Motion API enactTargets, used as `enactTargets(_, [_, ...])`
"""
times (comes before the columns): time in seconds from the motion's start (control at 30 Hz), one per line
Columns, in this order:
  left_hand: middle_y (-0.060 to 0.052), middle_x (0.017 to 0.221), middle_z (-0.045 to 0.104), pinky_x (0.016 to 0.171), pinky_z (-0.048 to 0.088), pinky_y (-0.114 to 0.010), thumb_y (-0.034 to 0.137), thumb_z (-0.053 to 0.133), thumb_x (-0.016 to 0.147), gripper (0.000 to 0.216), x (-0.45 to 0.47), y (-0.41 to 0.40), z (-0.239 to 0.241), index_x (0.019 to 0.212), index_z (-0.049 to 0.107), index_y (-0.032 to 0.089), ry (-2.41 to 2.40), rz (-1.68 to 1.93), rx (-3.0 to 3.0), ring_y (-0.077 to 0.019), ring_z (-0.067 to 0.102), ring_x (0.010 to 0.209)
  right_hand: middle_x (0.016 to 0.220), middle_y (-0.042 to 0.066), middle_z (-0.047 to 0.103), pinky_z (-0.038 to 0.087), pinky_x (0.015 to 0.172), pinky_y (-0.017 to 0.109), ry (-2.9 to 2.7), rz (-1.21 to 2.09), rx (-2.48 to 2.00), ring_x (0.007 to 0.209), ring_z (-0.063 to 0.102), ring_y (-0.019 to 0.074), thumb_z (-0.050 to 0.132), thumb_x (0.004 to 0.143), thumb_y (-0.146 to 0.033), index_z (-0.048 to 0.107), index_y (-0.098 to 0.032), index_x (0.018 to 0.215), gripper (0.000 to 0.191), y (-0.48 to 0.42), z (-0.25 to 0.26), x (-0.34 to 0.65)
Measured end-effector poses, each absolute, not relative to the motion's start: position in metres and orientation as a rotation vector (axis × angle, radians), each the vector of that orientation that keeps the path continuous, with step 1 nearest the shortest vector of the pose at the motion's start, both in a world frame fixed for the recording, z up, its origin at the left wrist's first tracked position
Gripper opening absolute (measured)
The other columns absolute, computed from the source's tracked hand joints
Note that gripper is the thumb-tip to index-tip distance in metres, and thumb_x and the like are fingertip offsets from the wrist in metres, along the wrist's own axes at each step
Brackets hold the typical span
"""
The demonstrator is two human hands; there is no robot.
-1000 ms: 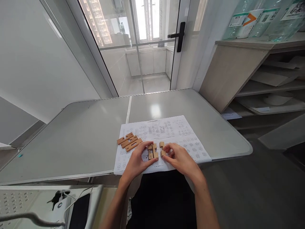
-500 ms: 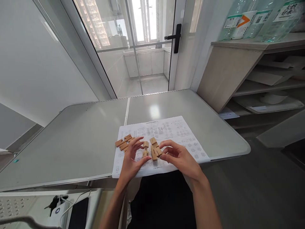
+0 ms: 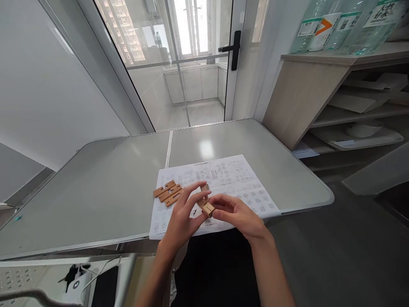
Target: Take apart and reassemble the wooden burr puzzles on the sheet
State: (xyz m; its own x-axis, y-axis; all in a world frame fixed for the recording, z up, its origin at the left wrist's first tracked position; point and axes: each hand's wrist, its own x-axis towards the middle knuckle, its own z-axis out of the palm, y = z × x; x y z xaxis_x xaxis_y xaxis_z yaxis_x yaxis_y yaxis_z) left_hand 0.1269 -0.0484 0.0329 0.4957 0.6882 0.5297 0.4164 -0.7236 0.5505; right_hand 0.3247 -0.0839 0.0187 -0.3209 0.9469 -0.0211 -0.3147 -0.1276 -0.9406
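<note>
Both hands meet just above the printed instruction sheet [image 3: 243, 187] near the table's front edge. My left hand [image 3: 183, 217] and my right hand [image 3: 236, 215] each pinch the same small cluster of notched wooden puzzle pieces [image 3: 206, 204], held between the fingertips and lifted off the paper. Three more flat notched wooden bars [image 3: 168, 192] lie side by side on the sheet's left edge, just beyond my left fingers.
The grey folding table [image 3: 111, 187] has a rounded front edge. A glass door with a black handle [image 3: 234, 49] stands behind it. Wooden shelves [image 3: 351, 106] holding flat cardboard are at the right. A white device with cables [image 3: 79, 281] sits at lower left.
The two groups of pieces held apart earlier have been brought together into one cluster between both hands and raised off the sheet. The three bars at the left have not moved.
</note>
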Motion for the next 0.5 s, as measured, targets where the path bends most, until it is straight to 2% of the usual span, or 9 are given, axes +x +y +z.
enactTargets(0.1, [-0.008,0.144,0.056,0.108,0.048,-0.048,0.031,0.075,0.092,0.040,0.121,-0.049,0.031,0.130,0.062,0.033,1.013,1.112,2.374,-0.0302,0.056,0.131,0.112,0.003,0.074,0.052,0.104,0.041,-1.133,1.609,-0.884,0.115,0.068,0.0241,0.080,0.086,-0.047,0.072,-0.026,0.104,0.029,-0.084,0.019,0.332])
enactTargets(0.17, [-0.009,0.125,0.063,0.099,0.051,-0.044,0.038,0.075,0.091,0.040,0.119,-0.050,0.028,0.127,0.061,0.029,1.107,1.138,2.230,-0.0278,0.062,0.115,0.115,0.004,0.074,0.051,0.106,0.042,-1.136,1.590,-0.924,0.117,0.067,0.0253,0.081,0.085,-0.048,0.071,-0.026,0.104,0.031,-0.084,0.018,0.336])
enactTargets(0.27, [-0.004,0.088,0.065,0.079,0.052,-0.035,0.049,0.055,0.102,0.032,0.122,-0.050,0.025,0.120,0.058,0.022,1.109,0.993,1.875,-0.0198,0.064,0.082,0.119,0.005,0.072,0.051,0.107,0.043,-1.127,1.561,-0.943,0.118,0.067,0.0258,0.083,0.084,-0.048,0.071,-0.026,0.104,0.032,-0.084,0.016,0.338])
enactTargets(0.33, [-0.001,0.078,0.064,0.068,0.049,-0.031,0.055,0.045,0.105,0.039,0.128,-0.050,0.026,0.115,0.058,0.020,1.063,0.862,1.665,-0.0169,0.061,0.070,0.115,0.005,0.072,0.052,0.106,0.044,-1.152,1.563,-0.916,0.115,0.068,0.0252,0.082,0.085,-0.046,0.071,-0.026,0.104,0.030,-0.084,0.016,0.336])
enactTargets(0.4, [0.000,0.077,0.063,0.060,0.045,-0.028,0.060,0.051,0.101,0.042,0.135,-0.049,0.029,0.110,0.061,0.020,1.063,0.793,1.519,-0.0148,0.058,0.063,0.113,0.004,0.072,0.054,0.103,0.044,-1.209,1.556,-0.894,0.111,0.069,0.0246,0.081,0.086,-0.045,0.071,-0.026,0.103,0.028,-0.083,0.018,0.333])
enactTargets(0.5, [0.002,0.072,0.060,0.053,0.040,-0.025,0.062,0.062,0.094,0.043,0.142,-0.047,0.031,0.101,0.063,0.020,1.066,0.782,1.393,-0.0115,0.052,0.055,0.124,0.005,0.070,0.054,0.102,0.043,-1.289,1.495,-0.913,0.112,0.069,0.0246,0.080,0.086,-0.047,0.073,-0.026,0.102,0.027,-0.083,0.022,0.328])
